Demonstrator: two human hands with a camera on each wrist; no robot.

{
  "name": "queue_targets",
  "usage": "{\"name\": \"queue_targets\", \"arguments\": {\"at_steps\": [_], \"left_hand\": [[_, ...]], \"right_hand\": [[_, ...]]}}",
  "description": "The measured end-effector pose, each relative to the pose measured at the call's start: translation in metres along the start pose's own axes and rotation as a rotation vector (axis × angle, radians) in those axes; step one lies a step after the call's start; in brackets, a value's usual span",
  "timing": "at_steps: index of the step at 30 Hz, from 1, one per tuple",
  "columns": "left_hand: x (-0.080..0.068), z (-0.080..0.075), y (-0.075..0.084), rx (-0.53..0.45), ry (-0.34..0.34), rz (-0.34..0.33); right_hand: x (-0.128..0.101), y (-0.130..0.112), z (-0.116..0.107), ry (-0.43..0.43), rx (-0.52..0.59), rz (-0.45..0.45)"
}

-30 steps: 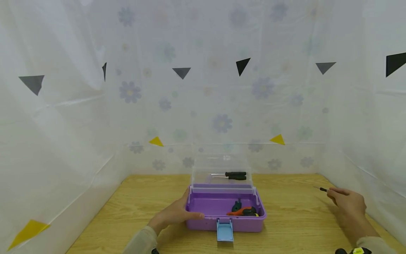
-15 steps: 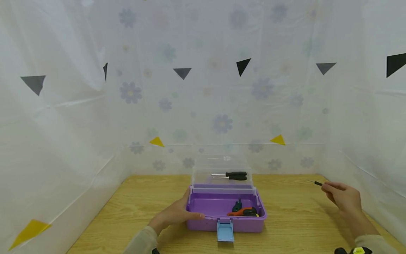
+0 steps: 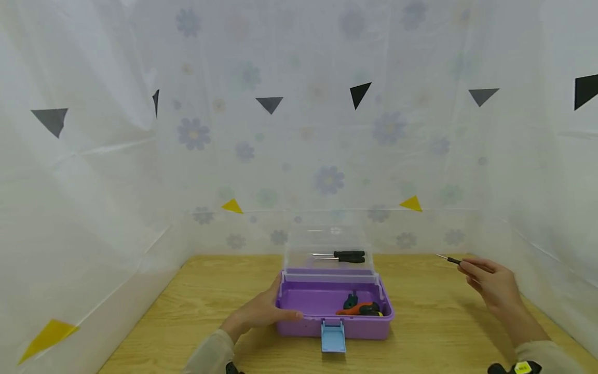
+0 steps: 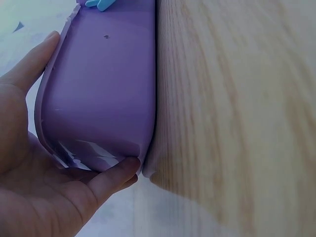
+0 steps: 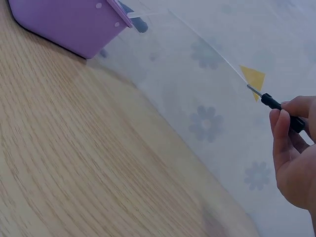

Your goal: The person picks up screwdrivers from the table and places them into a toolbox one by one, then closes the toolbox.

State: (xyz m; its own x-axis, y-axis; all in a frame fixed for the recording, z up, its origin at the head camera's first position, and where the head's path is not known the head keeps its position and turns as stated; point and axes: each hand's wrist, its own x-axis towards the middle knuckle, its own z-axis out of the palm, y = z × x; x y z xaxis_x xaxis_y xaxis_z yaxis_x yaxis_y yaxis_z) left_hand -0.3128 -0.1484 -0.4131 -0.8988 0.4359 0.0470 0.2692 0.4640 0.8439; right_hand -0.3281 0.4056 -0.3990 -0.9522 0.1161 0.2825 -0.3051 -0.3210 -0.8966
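Observation:
A purple toolbox (image 3: 310, 327) stands on the table with its transparent lid (image 3: 327, 236) raised and its light-blue latch (image 3: 333, 338) hanging at the front. My left hand (image 3: 259, 310) grips the box's left end; in the left wrist view the thumb (image 4: 42, 57) lies along the rim and fingers wrap the end wall. Off to the right of the box, my right hand (image 3: 495, 285) pinches a small screwdriver (image 5: 270, 101) by its black handle, the thin shaft pointing left. Two black-handled screwdrivers (image 3: 350, 256) show at the lid. An orange-and-black tool (image 3: 358, 309) and a dark green one (image 3: 350, 299) lie inside, at the right.
The wooden table (image 3: 210, 291) runs back to white plastic sheeting (image 3: 299, 156) that encloses it on the left, back and right. Flower prints and black, grey and yellow triangles mark the sheeting.
My right hand has moved left and slightly up, carrying the screwdriver nearer to the toolbox. My left hand keeps its grip, and the box stays in place.

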Motion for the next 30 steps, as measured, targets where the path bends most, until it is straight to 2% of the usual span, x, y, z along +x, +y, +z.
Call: {"name": "queue_targets", "arguments": {"at_steps": [8, 12, 18, 30], "left_hand": [[0.002, 0.002, 0.002, -0.014, -0.019, 0.011], [0.003, 0.002, 0.003, -0.012, -0.022, 0.006], [0.004, 0.001, 0.001, -0.022, -0.028, 0.028], [0.0, -0.001, 0.001, -0.005, -0.004, 0.01]], "right_hand": [[0.0, 0.003, 0.02, -0.085, -0.074, -0.023], [0.001, 0.005, 0.033, -0.133, -0.168, -0.07], [0.004, 0.011, 0.047, -0.141, -0.213, -0.057], [0.013, 0.029, 0.074, -0.175, -0.329, -0.026]]}}
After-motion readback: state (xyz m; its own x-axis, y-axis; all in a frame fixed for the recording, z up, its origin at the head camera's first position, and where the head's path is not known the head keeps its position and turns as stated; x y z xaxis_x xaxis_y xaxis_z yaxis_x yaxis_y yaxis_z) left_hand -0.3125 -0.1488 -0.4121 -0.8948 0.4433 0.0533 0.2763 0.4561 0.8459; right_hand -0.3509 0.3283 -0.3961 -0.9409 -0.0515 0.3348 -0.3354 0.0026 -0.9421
